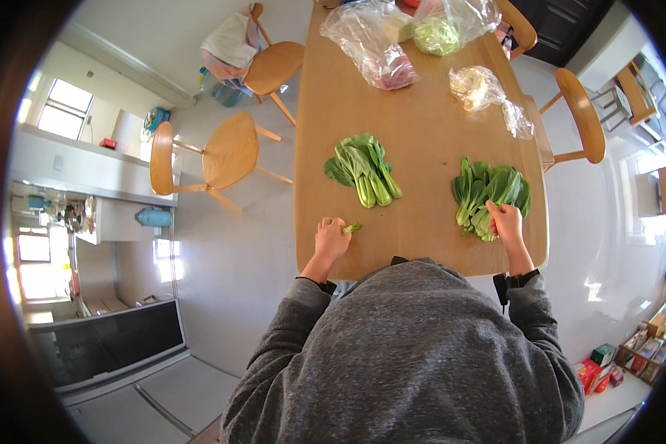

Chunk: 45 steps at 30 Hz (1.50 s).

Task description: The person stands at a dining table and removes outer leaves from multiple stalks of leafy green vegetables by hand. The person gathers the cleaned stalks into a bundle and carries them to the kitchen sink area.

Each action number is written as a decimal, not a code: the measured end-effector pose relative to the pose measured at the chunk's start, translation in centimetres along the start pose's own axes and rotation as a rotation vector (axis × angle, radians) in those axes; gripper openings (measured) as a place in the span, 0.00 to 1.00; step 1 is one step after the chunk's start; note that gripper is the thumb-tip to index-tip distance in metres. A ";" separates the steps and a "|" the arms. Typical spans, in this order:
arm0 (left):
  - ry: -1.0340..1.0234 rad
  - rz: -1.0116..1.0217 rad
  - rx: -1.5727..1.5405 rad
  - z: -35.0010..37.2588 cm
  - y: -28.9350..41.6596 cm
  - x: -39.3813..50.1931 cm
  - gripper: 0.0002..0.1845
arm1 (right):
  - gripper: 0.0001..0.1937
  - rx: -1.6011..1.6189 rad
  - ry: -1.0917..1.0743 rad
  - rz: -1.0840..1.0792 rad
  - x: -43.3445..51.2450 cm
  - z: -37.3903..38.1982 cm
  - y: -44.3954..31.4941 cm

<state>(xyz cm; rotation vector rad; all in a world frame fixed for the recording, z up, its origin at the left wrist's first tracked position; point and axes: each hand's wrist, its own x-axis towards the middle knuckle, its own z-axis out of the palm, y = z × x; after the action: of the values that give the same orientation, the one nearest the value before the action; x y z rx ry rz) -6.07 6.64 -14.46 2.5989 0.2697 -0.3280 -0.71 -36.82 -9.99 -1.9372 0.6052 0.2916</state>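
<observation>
My left hand [331, 240] rests low over the table's near left, with a small piece of green leaf [353, 228] at its fingertips. Whether the fingers grip that piece or only touch it is hard to make out. On the right, my right hand [505, 223] is at a pile of loose bok choy leaves [491, 191], its thumb and finger closed on a leaf or stalk at the pile's near edge. Between and beyond my hands, several whole bok choy heads [369, 169] lie together, pale stalks towards me.
On the wooden table [416, 127], a clear bag with something pinkish [394, 72], a bagged pale green vegetable [437, 36] and a knotted plastic bag [477, 91] lie farther off. Wooden chairs [230, 150] flank the table. A tiny green scrap [444, 164] lies mid-table.
</observation>
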 end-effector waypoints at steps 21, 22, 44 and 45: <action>0.056 0.214 -0.121 0.7 -3.3 -1.5 0.12 | 0.20 -0.671 -0.318 -0.606 3.1 21.4 -6.4; 0.068 0.229 -0.147 0.7 -3.5 -1.6 0.12 | 0.19 -0.662 -0.301 -0.587 3.6 22.0 -6.2; 0.058 0.341 -0.626 -5.4 5.6 3.1 0.08 | 0.07 0.259 -0.232 -0.396 0.0 15.6 -10.7; 0.047 0.378 -0.621 -5.7 6.4 3.2 0.09 | 0.07 0.372 -0.276 -0.389 -0.3 15.3 -11.2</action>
<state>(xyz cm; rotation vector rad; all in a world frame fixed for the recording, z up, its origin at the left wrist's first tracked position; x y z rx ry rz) -0.39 4.43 -7.63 1.9861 -0.0985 -0.0331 6.03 -19.19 -7.79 -1.5755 0.0849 0.1787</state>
